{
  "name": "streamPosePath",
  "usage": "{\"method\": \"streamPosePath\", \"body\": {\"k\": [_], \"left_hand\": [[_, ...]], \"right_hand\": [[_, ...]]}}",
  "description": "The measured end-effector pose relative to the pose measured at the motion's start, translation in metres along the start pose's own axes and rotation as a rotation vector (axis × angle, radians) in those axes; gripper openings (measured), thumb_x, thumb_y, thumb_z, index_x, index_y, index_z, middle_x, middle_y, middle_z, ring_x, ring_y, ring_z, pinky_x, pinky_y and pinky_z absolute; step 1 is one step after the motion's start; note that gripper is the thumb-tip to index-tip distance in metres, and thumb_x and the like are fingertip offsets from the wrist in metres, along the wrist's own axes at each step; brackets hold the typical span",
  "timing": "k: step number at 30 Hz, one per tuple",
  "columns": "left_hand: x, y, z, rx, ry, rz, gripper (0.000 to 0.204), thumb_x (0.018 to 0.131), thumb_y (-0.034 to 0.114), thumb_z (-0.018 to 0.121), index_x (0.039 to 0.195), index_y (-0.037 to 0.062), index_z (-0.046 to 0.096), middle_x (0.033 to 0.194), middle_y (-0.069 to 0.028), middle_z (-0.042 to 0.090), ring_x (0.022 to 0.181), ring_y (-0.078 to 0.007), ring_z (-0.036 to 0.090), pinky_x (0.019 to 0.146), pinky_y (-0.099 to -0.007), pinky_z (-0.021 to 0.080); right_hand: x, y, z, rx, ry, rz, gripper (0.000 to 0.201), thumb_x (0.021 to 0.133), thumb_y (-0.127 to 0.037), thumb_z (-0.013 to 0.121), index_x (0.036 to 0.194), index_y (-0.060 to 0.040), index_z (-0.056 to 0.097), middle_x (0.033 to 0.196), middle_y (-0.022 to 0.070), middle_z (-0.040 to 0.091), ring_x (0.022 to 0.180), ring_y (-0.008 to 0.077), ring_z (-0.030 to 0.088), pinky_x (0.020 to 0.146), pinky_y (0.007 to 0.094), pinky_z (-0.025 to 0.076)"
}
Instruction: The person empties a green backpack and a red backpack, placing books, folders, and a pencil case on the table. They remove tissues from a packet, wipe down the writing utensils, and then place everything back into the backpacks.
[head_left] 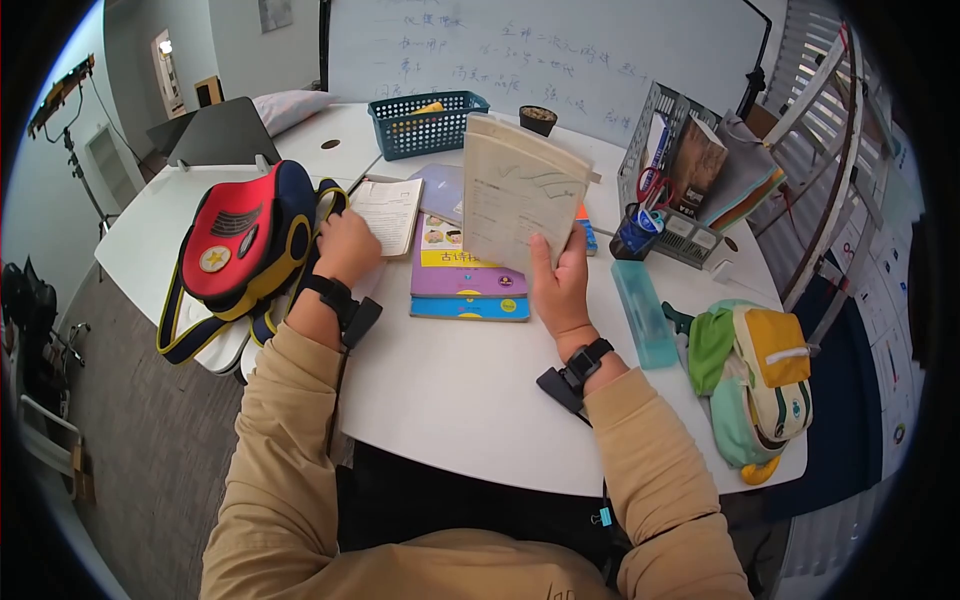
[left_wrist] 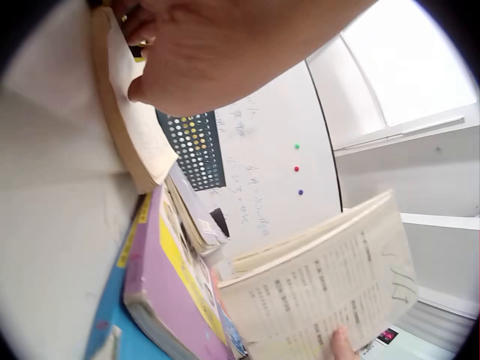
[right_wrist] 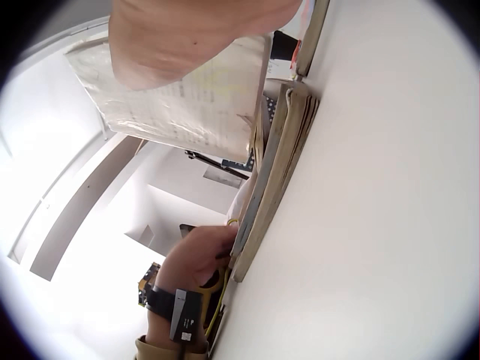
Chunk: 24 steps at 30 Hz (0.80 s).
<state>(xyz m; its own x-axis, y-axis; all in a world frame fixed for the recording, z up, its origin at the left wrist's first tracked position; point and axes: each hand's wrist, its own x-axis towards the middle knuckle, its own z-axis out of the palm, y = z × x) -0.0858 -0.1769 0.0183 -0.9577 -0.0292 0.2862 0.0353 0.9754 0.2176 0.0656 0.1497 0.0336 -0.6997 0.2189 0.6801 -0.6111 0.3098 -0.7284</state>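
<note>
My right hand [head_left: 560, 285] grips a worn, cream-coloured book [head_left: 520, 195] and keeps it upright above the other books, with the thumb across its printed cover. My left hand [head_left: 348, 245] is over the near left side of a small book with cream pages [head_left: 388, 212], close to the strap of a red and navy backpack [head_left: 235, 235]. In the left wrist view its fingers are bent and partly cut off. A purple book with a yellow band [head_left: 465, 280] lies on a blue book [head_left: 470, 308] in the middle, with a lavender book [head_left: 442, 190] behind.
A teal basket [head_left: 425, 125] and a small potted plant [head_left: 538, 120] stand at the back. To the right are a grey file rack [head_left: 690, 235], a pen holder [head_left: 637, 232], a teal pencil case [head_left: 643, 315] and a green and yellow bag [head_left: 755, 380]. The white table's [head_left: 450, 400] curved edge is near my body.
</note>
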Motion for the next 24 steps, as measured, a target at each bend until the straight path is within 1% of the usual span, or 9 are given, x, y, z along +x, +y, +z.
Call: {"method": "streamPosePath", "body": {"k": [2,5,8,11,14,17,20,23,24], "left_hand": [[-0.005,0.002,-0.015,0.019,-0.111,-0.071,0.056,0.100,0.027,0.073,0.145,-0.0043,0.063,0.148,-0.0316,0.066,0.143,-0.0520,0.059,0.120,-0.0583,0.050],[-0.001,0.003,-0.029,-0.066,-0.138,-0.145,0.058,0.096,0.026,0.078,0.144,-0.0035,0.065,0.150,-0.0319,0.065,0.144,-0.0525,0.059,0.121,-0.0585,0.050],[-0.005,0.004,-0.034,-0.052,-0.099,-0.138,0.057,0.094,0.027,0.082,0.139,-0.0050,0.071,0.147,-0.0318,0.068,0.140,-0.0519,0.064,0.117,-0.0572,0.054],[0.000,0.002,-0.042,-0.077,-0.181,-0.132,0.052,0.093,0.026,0.083,0.133,-0.0069,0.075,0.142,-0.0315,0.073,0.135,-0.0502,0.070,0.112,-0.0554,0.059],[0.022,-0.014,-0.024,-0.122,-0.198,-0.174,0.044,0.095,0.021,0.081,0.128,-0.0071,0.078,0.139,-0.0322,0.075,0.131,-0.0477,0.074,0.107,-0.0538,0.061],[0.035,-0.029,-0.014,-0.475,-0.370,-0.161,0.046,0.095,0.019,0.081,0.134,-0.0052,0.075,0.138,-0.0334,0.075,0.133,-0.0454,0.073,0.109,-0.0504,0.059],[0.031,-0.024,0.001,-0.603,0.079,-0.104,0.045,0.096,0.015,0.081,0.136,-0.0042,0.071,0.131,-0.0315,0.077,0.128,-0.0414,0.076,0.107,-0.0476,0.058],[0.018,-0.004,-0.031,-0.756,0.324,0.091,0.037,0.099,0.010,0.077,0.132,-0.0037,0.068,0.125,-0.0262,0.079,0.117,-0.0397,0.078,0.104,-0.0460,0.058],[0.012,0.008,-0.042,-0.861,0.388,0.136,0.029,0.099,0.002,0.074,0.128,0.0005,0.069,0.124,-0.0210,0.079,0.112,-0.0383,0.076,0.099,-0.0460,0.059]], "right_hand": [[0.000,0.007,-0.003,-0.017,-0.070,0.040,0.043,0.119,-0.031,0.064,0.144,0.0024,0.054,0.134,0.0169,0.070,0.126,0.0228,0.067,0.112,0.0364,0.051],[0.003,0.012,-0.005,-0.016,-0.104,0.057,0.041,0.120,-0.033,0.062,0.142,0.0009,0.056,0.133,0.0169,0.072,0.124,0.0236,0.068,0.110,0.0371,0.052],[0.003,0.014,-0.006,-0.039,-0.111,0.048,0.041,0.120,-0.034,0.062,0.141,0.0003,0.057,0.131,0.0181,0.074,0.122,0.0250,0.070,0.109,0.0378,0.053],[0.002,0.012,-0.005,-0.067,-0.108,0.050,0.043,0.120,-0.035,0.062,0.142,0.0008,0.057,0.130,0.0193,0.074,0.120,0.0262,0.071,0.108,0.0381,0.054],[0.001,0.011,-0.005,-0.078,-0.093,0.058,0.044,0.120,-0.036,0.062,0.143,0.0011,0.057,0.130,0.0191,0.075,0.120,0.0261,0.071,0.108,0.0379,0.054],[0.001,0.014,-0.003,-0.041,-0.067,0.060,0.044,0.120,-0.036,0.062,0.143,0.0013,0.057,0.130,0.0179,0.075,0.121,0.0244,0.070,0.109,0.0372,0.053],[0.002,0.014,-0.004,0.017,-0.034,0.093,0.044,0.120,-0.036,0.062,0.144,0.0013,0.057,0.132,0.0161,0.075,0.122,0.0223,0.069,0.110,0.0361,0.052],[0.003,0.008,-0.005,0.069,0.041,0.129,0.044,0.120,-0.034,0.061,0.146,0.0017,0.057,0.135,0.0148,0.074,0.124,0.0205,0.068,0.110,0.0354,0.052],[0.003,0.007,-0.005,0.084,0.072,0.141,0.044,0.121,-0.034,0.061,0.147,0.0020,0.056,0.136,0.0145,0.073,0.124,0.0200,0.068,0.111,0.0353,0.052]]}}
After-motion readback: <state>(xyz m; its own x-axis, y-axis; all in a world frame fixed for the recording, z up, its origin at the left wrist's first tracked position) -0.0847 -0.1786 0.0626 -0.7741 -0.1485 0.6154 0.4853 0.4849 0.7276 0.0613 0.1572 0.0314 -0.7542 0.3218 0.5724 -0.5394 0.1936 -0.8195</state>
